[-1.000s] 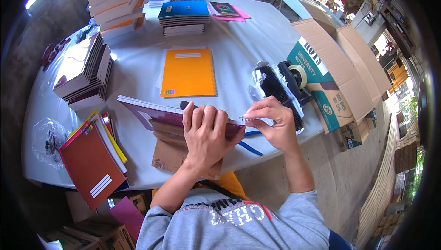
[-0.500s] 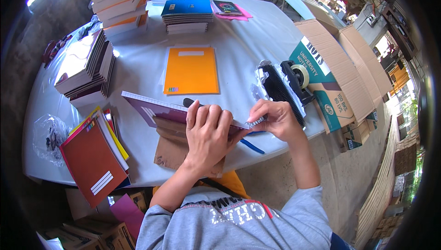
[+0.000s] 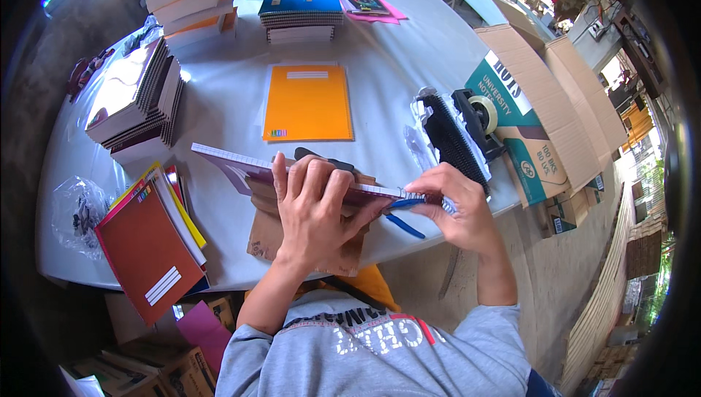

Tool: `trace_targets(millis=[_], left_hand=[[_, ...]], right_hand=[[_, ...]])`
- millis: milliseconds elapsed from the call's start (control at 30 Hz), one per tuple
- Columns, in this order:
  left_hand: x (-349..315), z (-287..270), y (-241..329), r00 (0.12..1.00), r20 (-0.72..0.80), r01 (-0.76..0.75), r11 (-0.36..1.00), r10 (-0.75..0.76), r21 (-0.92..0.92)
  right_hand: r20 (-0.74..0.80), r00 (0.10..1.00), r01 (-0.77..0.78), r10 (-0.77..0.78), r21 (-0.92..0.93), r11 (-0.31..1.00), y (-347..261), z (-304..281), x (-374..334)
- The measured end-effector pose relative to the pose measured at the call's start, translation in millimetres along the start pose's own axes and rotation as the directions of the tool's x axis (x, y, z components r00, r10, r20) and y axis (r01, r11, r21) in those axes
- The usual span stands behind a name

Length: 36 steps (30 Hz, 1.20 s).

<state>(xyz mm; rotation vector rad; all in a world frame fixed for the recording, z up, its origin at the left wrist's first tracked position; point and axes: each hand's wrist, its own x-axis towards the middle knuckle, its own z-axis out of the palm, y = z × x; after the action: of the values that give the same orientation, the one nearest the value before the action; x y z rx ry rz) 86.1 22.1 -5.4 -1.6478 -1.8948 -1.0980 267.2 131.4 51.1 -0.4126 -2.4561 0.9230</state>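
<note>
A purple-covered notebook is tilted up on edge at the table's near side, its white page edges facing up. My left hand grips it, fingers over the top edge and thumb toward its right end. At that end my right hand pinches a spiral binding coil, partly hidden by the fingers. Blue-handled pliers lie beneath, close to my right fingers; their jaws are hidden. A brown cardboard piece sits under the notebook, and a dark handle-like object shows behind my left hand.
An orange notebook lies mid-table. Black coils and a tape dispenser are at right, beside an open carton. Notebook stacks stand left and far. Loose covers overhang the near left edge, beside a plastic bag.
My right hand has moved slightly right and down with the coil. The left hand has shifted a little left along the notebook, and more of the pliers shows.
</note>
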Motion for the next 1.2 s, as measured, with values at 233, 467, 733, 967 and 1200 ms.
trace_targets(millis=[233, 467, 733, 967, 1200], left_hand=[[-7.5, -7.6, 2.0, 0.999, -0.027, 0.033, 0.998, -0.035, -0.054], [-9.7, -6.1, -3.5, 0.999, -0.011, 0.041, 0.995, -0.042, -0.09], [-30.4, -2.9, -9.7, 0.995, -0.094, -0.047, 0.995, 0.038, -0.087], [-10.4, -2.8, -6.7, 1.0, 0.019, -0.002, 0.998, 0.003, -0.067], [7.0, -3.7, -0.8, 0.996, 0.064, 0.062, 0.997, -0.059, -0.055]], right_hand=[[0.228, 0.972, 0.069, -0.06, -0.028, 0.997, 4.5, -8.4, 12.1], [0.638, 0.765, -0.289, 0.088, 0.218, 0.932, 13.2, -29.7, 41.3], [0.444, 0.87, -0.169, 0.214, -0.139, 0.976, 125.5, 62.3, 100.1], [0.426, 0.855, -0.166, 0.295, -0.315, 0.934, 163.1, 148.5, 104.8], [-0.042, 0.91, -0.308, 0.412, 0.599, 0.739, 111.3, 61.5, 81.5]])
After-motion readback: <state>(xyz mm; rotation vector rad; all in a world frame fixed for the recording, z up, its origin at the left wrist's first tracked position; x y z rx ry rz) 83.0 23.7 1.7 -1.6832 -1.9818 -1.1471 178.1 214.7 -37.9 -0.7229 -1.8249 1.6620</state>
